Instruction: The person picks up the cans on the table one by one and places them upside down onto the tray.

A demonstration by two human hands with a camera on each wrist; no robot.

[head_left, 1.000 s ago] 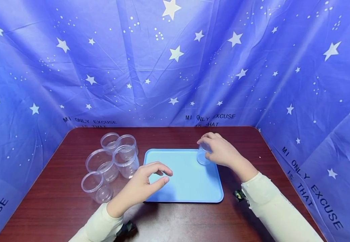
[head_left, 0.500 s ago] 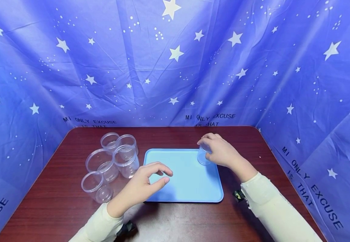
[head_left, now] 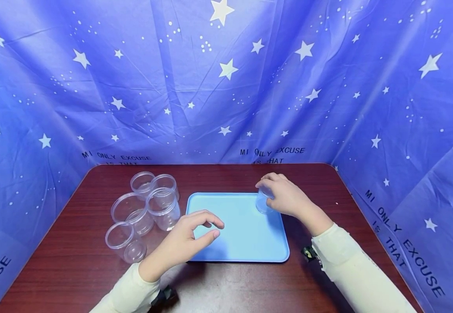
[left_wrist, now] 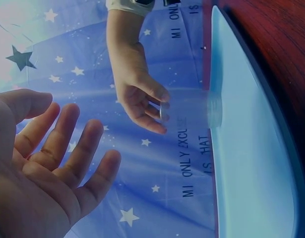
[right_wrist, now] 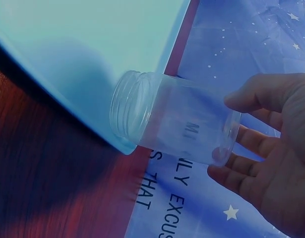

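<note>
Right wrist view: one clear jar [right_wrist: 177,119], held threaded end down, the plain end up in the fingers. Location, by the head view: the tray's one-to-two-o'clock corner, where the lower rim appears to rest on the surface; whether it bears full weight cannot be told. Right hand [head_left: 286,194]: fingers and thumb bent around the jar's upper end, a firm-looking pinch with little gap to spare. Change over the past second: no clear one; jar and grip keep their place. Meaning, as judged: a pause in the placing, the jar being steadied at the corner rather than carried. Tray [head_left: 246,230]: light blue, shallow, round-cornered, lying flat. Left hand [head_left: 191,237]: over the tray's eight-to-nine-o'clock edge, fingers loosely bent, thumb well apart, nothing held; likewise unmoved, so judged to be waiting. Five other jars [head_left: 163,211]: clear, grouped closely beside the tray, eight to ten o'clock, none on it. Table [head_left: 230,287]: dark red wood grain, under all. Sleeves [head_left: 343,252]: pale, a pair, black wrist straps [head_left: 164,295] beneath. Cloth [head_left: 195,143]: blue, white stars and dots, black lettering, hung from nine through twelve to three o'clock.
</note>
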